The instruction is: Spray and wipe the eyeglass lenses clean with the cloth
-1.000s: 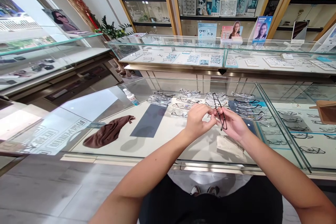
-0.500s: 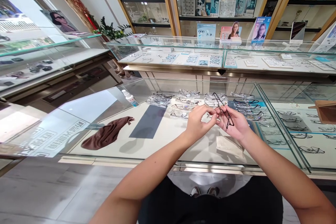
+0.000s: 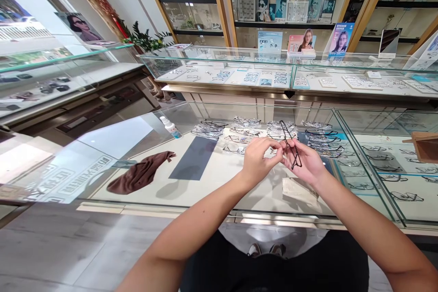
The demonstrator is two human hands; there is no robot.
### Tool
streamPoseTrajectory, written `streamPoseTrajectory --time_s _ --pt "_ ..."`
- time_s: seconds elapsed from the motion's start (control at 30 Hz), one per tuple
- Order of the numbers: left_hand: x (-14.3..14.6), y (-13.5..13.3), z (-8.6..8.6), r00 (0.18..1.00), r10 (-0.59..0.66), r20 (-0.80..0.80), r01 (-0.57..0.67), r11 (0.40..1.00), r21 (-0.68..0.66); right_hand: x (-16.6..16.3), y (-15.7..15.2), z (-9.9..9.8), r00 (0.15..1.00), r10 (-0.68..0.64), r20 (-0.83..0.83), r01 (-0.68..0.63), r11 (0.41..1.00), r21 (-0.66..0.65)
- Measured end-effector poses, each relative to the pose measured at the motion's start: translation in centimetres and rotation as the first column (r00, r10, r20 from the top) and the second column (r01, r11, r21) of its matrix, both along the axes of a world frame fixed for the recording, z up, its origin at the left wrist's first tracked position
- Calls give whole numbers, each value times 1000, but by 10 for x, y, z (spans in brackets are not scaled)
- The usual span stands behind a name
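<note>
Over the glass counter I hold a pair of dark-framed eyeglasses (image 3: 286, 134), turned steeply so the frame runs up and down. My right hand (image 3: 310, 162) grips it from the right, thumb and fingers closed on the frame. From the left, my left hand (image 3: 260, 157) pinches at the same eyeglasses, its thumb and forefinger meeting near the frame's middle. Exactly which part the left fingertips press is hidden. Behind the hands, several rows of eyeglasses (image 3: 246, 122) lie in the display. A beige cloth-like piece (image 3: 298, 188) is below the right hand.
Left of my hands are a brown cloth (image 3: 142, 174), a dark grey mat (image 3: 194, 159) and a white spray bottle (image 3: 170, 127). A wooden tray-like object (image 3: 424, 146) juts in at the right. Another glass display case (image 3: 222, 75) stands beyond the counter.
The eyeglasses have turned slightly in my hands, so the frame stands a little more upright and its lower end has shifted left. Both hands keep almost the same place.
</note>
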State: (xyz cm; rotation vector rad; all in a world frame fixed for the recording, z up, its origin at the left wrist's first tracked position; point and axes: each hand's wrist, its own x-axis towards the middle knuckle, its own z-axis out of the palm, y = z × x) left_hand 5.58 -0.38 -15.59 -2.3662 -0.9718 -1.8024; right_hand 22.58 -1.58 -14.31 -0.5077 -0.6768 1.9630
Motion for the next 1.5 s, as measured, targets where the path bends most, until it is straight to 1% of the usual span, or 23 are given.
streamPoseTrajectory --time_s 0.2,0.33,0.43,0.6,0.7,0.83,1.07,1.17,1.27,1.33,1.37,1.43,1.5 --pt "-1 0 3 1000 31 2 -31 995 91 -5 -4 2 999 -44 5 44 999 29" --pt "-2 0 1 999 35 -11 -34 996 78 -8 -6 3 996 -79 44 77 996 54" --pt "-3 1 0 999 36 -24 -35 998 60 -9 -7 3 995 -77 56 73 995 70" --pt "-4 3 4 999 -14 -31 17 997 80 -8 -6 2 997 -55 58 50 995 89" --pt "-4 3 6 999 -49 -22 51 994 94 -7 -6 2 999 -38 32 36 998 58" --pt "-5 3 8 998 -64 -30 66 994 89 -5 -6 3 1000 4 2 -4 1000 10" --pt "-3 0 9 994 -104 -23 105 993 52 -3 -7 3 999 44 -8 -44 999 -22" --pt "-5 2 8 991 -134 12 133 990 47 -2 -7 6 999 52 -17 -52 998 -35" --pt "-13 7 11 994 -105 43 103 994 48 1 -6 10 997 64 -35 -66 996 -66" --pt "-21 12 16 996 -91 1 91 995 42 3 -6 12 995 83 -51 -87 993 -74" --pt "-25 14 19 994 -105 -40 107 994 35 4 -6 13 993 101 -59 -105 992 -71" --pt "-31 18 25 976 -171 -136 173 985 -1 5 -6 14 987 141 -74 -145 988 -61" --pt "-36 20 30 952 -237 -193 233 972 -46 5 -7 15 981 179 -78 -184 981 -55"
